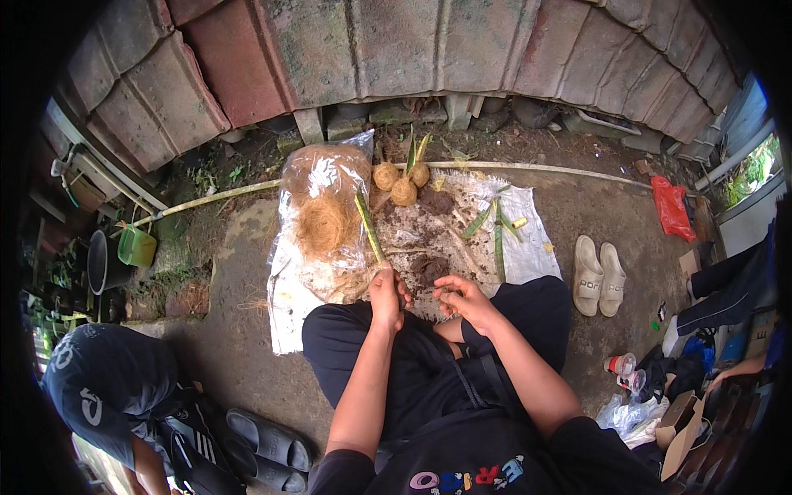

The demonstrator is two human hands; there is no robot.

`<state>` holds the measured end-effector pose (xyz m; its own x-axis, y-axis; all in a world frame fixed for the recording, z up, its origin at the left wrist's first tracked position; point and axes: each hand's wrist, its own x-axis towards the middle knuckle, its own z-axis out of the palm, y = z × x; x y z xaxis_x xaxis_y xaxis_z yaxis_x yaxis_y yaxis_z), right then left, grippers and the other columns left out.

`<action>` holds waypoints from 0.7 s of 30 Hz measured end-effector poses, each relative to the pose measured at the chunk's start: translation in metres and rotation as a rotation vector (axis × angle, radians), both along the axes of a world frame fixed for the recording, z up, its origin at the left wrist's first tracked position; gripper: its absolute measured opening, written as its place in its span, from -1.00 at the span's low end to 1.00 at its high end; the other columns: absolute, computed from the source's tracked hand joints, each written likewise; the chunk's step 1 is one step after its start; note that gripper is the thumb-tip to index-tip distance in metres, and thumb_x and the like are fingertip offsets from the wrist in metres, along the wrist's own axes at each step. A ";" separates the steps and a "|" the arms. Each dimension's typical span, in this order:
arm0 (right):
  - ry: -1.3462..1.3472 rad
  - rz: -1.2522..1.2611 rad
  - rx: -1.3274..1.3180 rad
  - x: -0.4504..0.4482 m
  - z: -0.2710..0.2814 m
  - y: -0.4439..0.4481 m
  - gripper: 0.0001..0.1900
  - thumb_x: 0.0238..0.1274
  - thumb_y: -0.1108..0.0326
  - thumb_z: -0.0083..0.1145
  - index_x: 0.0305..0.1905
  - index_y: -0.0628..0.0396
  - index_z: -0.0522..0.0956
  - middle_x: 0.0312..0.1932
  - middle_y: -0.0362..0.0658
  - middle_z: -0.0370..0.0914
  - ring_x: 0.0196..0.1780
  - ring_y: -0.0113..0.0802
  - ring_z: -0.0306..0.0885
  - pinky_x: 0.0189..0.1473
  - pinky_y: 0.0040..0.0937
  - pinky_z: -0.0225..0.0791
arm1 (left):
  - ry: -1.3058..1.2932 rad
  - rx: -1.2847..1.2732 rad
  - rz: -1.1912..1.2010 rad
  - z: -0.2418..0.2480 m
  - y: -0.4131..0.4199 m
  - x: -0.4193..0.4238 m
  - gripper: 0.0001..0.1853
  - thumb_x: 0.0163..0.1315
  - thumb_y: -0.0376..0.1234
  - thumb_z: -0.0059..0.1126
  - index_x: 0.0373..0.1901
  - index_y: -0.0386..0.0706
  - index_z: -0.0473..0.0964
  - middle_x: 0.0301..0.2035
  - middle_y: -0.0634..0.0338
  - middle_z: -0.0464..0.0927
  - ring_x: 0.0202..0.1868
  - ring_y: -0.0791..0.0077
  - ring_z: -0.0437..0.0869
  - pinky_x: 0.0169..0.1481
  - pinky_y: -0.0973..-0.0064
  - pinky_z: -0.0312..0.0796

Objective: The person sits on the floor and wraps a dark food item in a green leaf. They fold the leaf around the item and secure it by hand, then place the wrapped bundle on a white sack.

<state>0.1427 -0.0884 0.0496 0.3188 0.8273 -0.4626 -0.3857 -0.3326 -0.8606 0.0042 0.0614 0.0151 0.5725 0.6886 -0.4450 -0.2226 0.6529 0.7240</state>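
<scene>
My left hand (pixel 387 299) is closed around the base of a snake plant leaf (pixel 369 230), which points up and away from me. My right hand (pixel 468 303) hovers beside it with fingers apart and nothing visible in them. Just beyond both hands a clump of dark soil (pixel 430 266) lies on a white woven sack (pixel 533 247). A clear plastic bag (pixel 356 158) and a nest of brown fibre (pixel 322 224) are at the left. Several fibre-wrapped balls (pixel 404 192) stand at the far edge, with upright leaves among them. Cut snake plant leaves (pixel 499 247) lie to the right, near a yellow spool (pixel 519 222).
Beige slide sandals (pixel 600 275) stand right of the sack, and dark ones (pixel 269 448) lie at lower left. A person (pixel 111 383) bends at left; another person's legs (pixel 724 291) show at right. A pole (pixel 526 166) crosses behind the sack, below roof tiles (pixel 396 52).
</scene>
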 end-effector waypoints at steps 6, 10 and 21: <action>0.019 0.014 -0.015 -0.006 -0.008 -0.002 -0.67 0.51 0.40 0.08 0.27 0.18 0.46 0.02 -0.15 0.56 -0.19 -0.52 0.55 -0.13 -0.51 0.50 | -0.080 -0.139 0.094 0.000 -0.002 0.008 -0.65 0.61 -0.04 -0.08 -0.12 -0.14 0.43 -0.42 0.24 0.54 -0.41 0.50 0.61 -0.38 0.49 0.47; 0.000 -0.007 0.007 -0.005 -0.004 -0.001 -0.68 0.53 0.39 0.09 0.27 0.19 0.45 0.03 -0.14 0.59 -0.16 -0.50 0.59 -0.12 -0.51 0.51 | -0.097 0.039 0.030 -0.001 -0.005 0.009 -0.68 0.60 -0.10 -0.05 0.15 -0.10 0.44 -0.25 0.25 0.60 -0.17 0.48 0.67 -0.12 0.38 0.58; 0.049 -0.047 -0.047 -0.002 -0.006 -0.007 -0.73 0.57 0.34 0.05 0.22 0.13 0.46 0.00 -0.16 0.64 -0.22 -0.52 0.59 -0.15 -0.50 0.49 | -0.267 -0.197 -0.005 0.004 0.003 -0.005 -0.72 0.53 -0.06 0.07 -0.09 -0.06 0.46 -0.43 0.29 0.52 -0.48 0.52 0.57 -0.52 0.52 0.37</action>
<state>0.1405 -0.0956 0.0440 0.3327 0.7890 -0.5165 -0.4429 -0.3527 -0.8242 -0.0010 0.0645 0.0190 0.6896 0.6012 -0.4037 -0.3840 0.7762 0.5000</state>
